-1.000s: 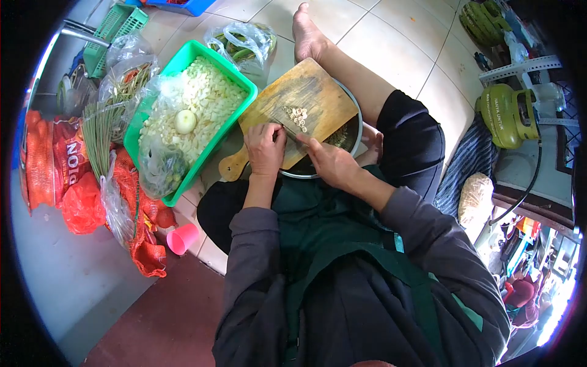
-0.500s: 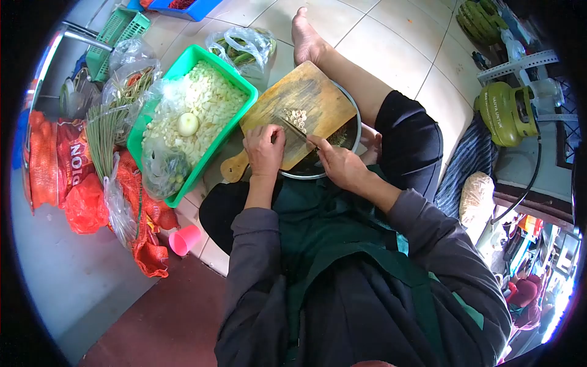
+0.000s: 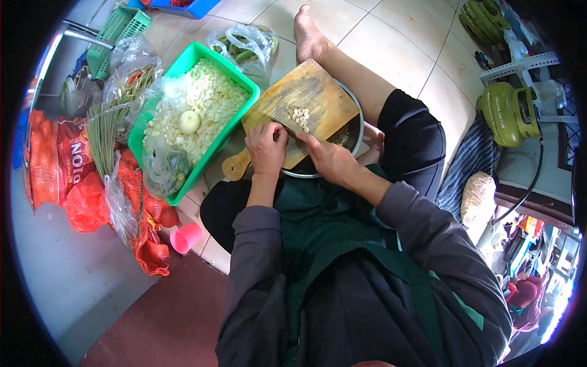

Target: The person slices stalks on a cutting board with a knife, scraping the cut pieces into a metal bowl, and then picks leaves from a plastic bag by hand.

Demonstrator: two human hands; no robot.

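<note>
My right hand grips a knife, its blade lying across the wooden cutting board. Beside the blade, my left hand has its fingers bunched on the board; what they pinch is hidden. Small pale round slices lie in a loose pile just beyond the knife. The board rests tilted over a round metal basin, whose dark contents show partly at the right. The board's rounded handle points toward my left knee.
Left of the board stands a green tray of chopped pale pieces with a peeled onion on top. Further left are a bundle of long stalks, red net sacks and a pink cup. A green gas cylinder stands right.
My right hand has shifted slightly left along with the knife, closer to my left hand. The slices have spread a little. The view has moved slightly.
</note>
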